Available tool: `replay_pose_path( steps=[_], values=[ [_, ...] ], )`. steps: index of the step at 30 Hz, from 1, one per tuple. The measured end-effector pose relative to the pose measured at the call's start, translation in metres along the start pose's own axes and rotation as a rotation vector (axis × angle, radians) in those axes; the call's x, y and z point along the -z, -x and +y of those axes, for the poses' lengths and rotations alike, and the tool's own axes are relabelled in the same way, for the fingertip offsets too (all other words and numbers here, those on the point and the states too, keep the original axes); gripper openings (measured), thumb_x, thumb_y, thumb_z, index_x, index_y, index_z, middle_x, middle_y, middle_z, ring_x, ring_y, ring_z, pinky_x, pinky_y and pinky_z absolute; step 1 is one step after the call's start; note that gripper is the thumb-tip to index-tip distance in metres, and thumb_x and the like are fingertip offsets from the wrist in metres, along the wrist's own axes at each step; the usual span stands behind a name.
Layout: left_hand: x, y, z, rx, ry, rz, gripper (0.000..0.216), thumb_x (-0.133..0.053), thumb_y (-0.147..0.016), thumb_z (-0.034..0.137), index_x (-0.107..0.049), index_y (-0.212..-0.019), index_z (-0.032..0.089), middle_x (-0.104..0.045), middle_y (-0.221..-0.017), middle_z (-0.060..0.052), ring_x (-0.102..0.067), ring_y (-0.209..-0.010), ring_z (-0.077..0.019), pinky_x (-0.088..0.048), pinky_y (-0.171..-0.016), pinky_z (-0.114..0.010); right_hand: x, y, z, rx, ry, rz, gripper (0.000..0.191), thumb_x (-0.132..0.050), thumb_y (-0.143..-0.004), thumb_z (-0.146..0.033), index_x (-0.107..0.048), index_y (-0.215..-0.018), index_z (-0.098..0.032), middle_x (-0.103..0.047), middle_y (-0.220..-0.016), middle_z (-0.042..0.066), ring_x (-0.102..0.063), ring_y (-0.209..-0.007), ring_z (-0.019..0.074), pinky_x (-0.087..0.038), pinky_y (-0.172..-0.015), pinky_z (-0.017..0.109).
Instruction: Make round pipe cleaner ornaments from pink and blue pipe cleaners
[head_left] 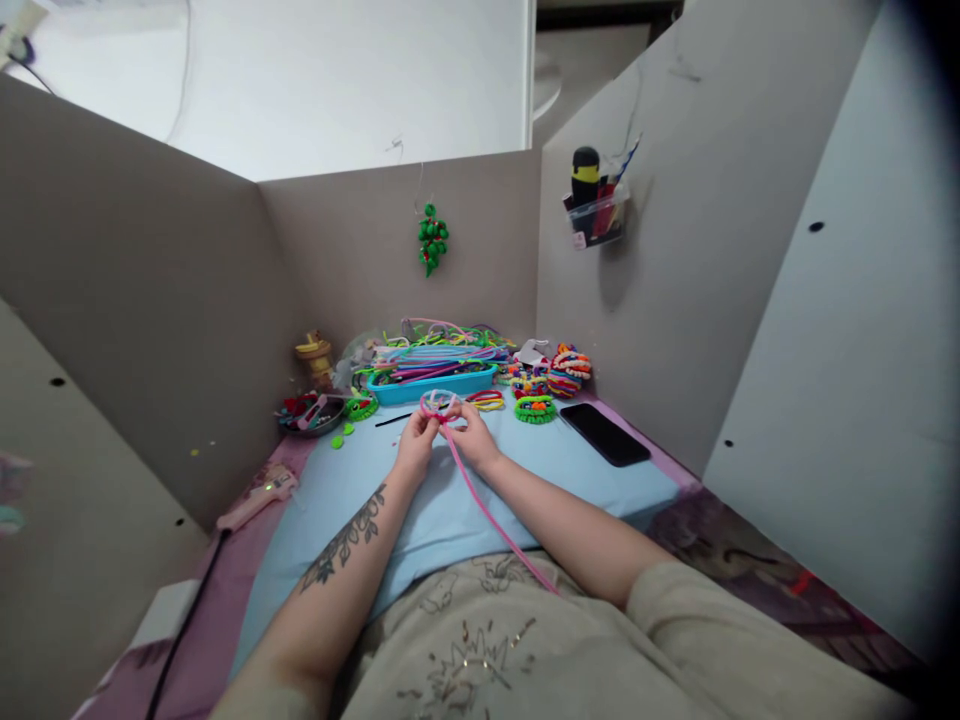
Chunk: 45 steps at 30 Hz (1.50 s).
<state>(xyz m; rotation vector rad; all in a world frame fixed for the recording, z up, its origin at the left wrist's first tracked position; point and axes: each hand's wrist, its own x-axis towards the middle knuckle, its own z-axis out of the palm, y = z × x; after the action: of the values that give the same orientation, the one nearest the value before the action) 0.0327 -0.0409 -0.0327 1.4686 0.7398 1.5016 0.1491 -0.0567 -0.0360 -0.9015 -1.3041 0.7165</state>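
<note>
My left hand [417, 442] and my right hand [474, 440] meet over the blue cloth, fingers pinched together. Between them they grip a pink pipe cleaner [486, 507], whose long tail runs down towards my shirt. Above my fingertips stand rounded loops [436, 402] in pink and pale colours. My fingers hide where the loops and the tail join. Just behind the hands lie a thin black stick [393, 419] and some red and yellow pipe cleaners [485, 400].
A blue tray [435, 389] heaped with colourful pipe cleaners stands at the back. Fuzzy finished pieces [534, 408] and a black phone [606, 434] lie to the right. A pink glue gun [259, 500] with a black cord and a dark bowl [319, 428] are left. Grey panels surround the table.
</note>
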Motion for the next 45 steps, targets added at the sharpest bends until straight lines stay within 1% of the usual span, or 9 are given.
replay_pose_path(
  steps=[5, 9, 11, 17, 21, 25, 34, 39, 45],
  values=[
    [-0.001, 0.000, 0.001, -0.005, -0.025, -0.002, 0.022, -0.060, -0.073, 0.036, -0.056, -0.084, 0.017, -0.060, -0.074, -0.001, -0.054, -0.070, -0.0132, -0.041, -0.069, -0.025, 0.002, -0.003, 0.001, 0.042, -0.074, 0.020, 0.019, -0.068, -0.062, -0.031, -0.060, -0.075, -0.019, -0.054, -0.097, 0.005, -0.049, -0.104, 0.0227, -0.046, -0.070, 0.028],
    [-0.002, 0.000, 0.001, -0.007, -0.030, -0.017, 0.021, -0.061, -0.072, 0.035, -0.055, -0.081, 0.017, -0.060, -0.076, -0.001, -0.054, -0.072, -0.0131, -0.042, -0.070, -0.025, 0.005, -0.005, 0.007, 0.097, -0.029, 0.046, 0.018, -0.069, -0.061, -0.033, -0.061, -0.071, -0.020, -0.055, -0.092, 0.004, -0.050, -0.101, 0.0219, -0.043, -0.081, 0.032],
    [-0.001, 0.000, 0.000, -0.017, -0.034, -0.026, 0.020, -0.061, -0.072, 0.033, -0.055, -0.082, 0.017, -0.060, -0.078, -0.001, -0.054, -0.073, -0.0131, -0.042, -0.071, -0.025, 0.006, -0.007, 0.011, 0.108, 0.001, 0.059, 0.018, -0.070, -0.062, -0.034, -0.063, -0.070, -0.020, -0.056, -0.095, 0.004, -0.049, -0.103, 0.0218, -0.040, -0.086, 0.033],
    [-0.003, 0.001, 0.000, -0.039, -0.132, -0.016, 0.014, -0.060, -0.072, 0.028, -0.055, -0.079, 0.016, -0.057, -0.071, 0.001, -0.051, -0.066, -0.0113, -0.039, -0.065, -0.023, 0.007, -0.010, 0.024, 0.017, 0.041, 0.168, 0.019, -0.071, -0.060, -0.036, -0.063, -0.062, -0.019, -0.046, -0.116, 0.007, -0.049, -0.106, 0.0224, -0.044, -0.076, 0.029],
    [-0.005, 0.002, 0.002, -0.026, -0.156, -0.017, 0.015, -0.060, -0.071, 0.030, -0.054, -0.074, 0.016, -0.055, -0.066, 0.002, -0.049, -0.061, -0.0104, -0.038, -0.061, -0.022, 0.008, -0.014, 0.032, 0.002, 0.088, 0.225, 0.019, -0.072, -0.058, -0.035, -0.062, -0.060, -0.018, -0.046, -0.113, 0.007, -0.051, -0.103, 0.0215, -0.041, -0.086, 0.033],
    [-0.003, 0.000, -0.001, -0.013, -0.140, 0.025, 0.020, -0.063, -0.069, 0.033, -0.056, -0.077, 0.016, -0.058, -0.069, 0.001, -0.053, -0.062, -0.0113, -0.040, -0.062, -0.023, 0.008, -0.015, 0.033, -0.001, 0.127, 0.184, 0.020, -0.072, -0.059, -0.037, -0.064, -0.063, -0.019, -0.050, -0.105, 0.006, -0.050, -0.102, 0.0215, -0.037, -0.094, 0.036],
    [0.012, -0.007, -0.008, -0.005, -0.141, 0.121, 0.027, -0.066, -0.068, 0.035, -0.057, -0.084, 0.015, -0.061, -0.072, -0.001, -0.056, -0.063, -0.0120, -0.042, -0.061, -0.024, 0.016, -0.013, 0.023, -0.004, 0.073, 0.154, 0.028, -0.066, -0.065, -0.042, -0.064, -0.076, -0.017, -0.058, -0.077, 0.003, -0.052, -0.069, 0.0156, -0.044, -0.068, 0.029],
    [0.013, -0.006, -0.002, 0.003, -0.182, 0.101, 0.024, -0.067, -0.066, 0.034, -0.062, -0.080, 0.015, -0.063, -0.071, -0.003, -0.056, -0.064, -0.0132, -0.042, -0.062, -0.024, 0.018, -0.015, 0.028, -0.054, 0.028, 0.107, 0.028, -0.067, -0.063, -0.043, -0.068, -0.076, -0.018, -0.062, -0.088, 0.005, -0.056, -0.084, 0.0200, -0.043, -0.079, 0.033],
    [0.015, -0.006, 0.000, 0.011, -0.193, 0.002, 0.025, -0.063, -0.071, 0.035, -0.064, -0.083, 0.014, -0.065, -0.073, -0.004, -0.058, -0.066, -0.0140, -0.043, -0.064, -0.025, 0.017, -0.014, 0.028, -0.082, 0.078, 0.013, 0.026, -0.069, -0.062, -0.044, -0.069, -0.068, -0.019, -0.054, -0.117, 0.008, -0.047, -0.112, 0.0248, -0.030, -0.098, 0.038]
  ],
)
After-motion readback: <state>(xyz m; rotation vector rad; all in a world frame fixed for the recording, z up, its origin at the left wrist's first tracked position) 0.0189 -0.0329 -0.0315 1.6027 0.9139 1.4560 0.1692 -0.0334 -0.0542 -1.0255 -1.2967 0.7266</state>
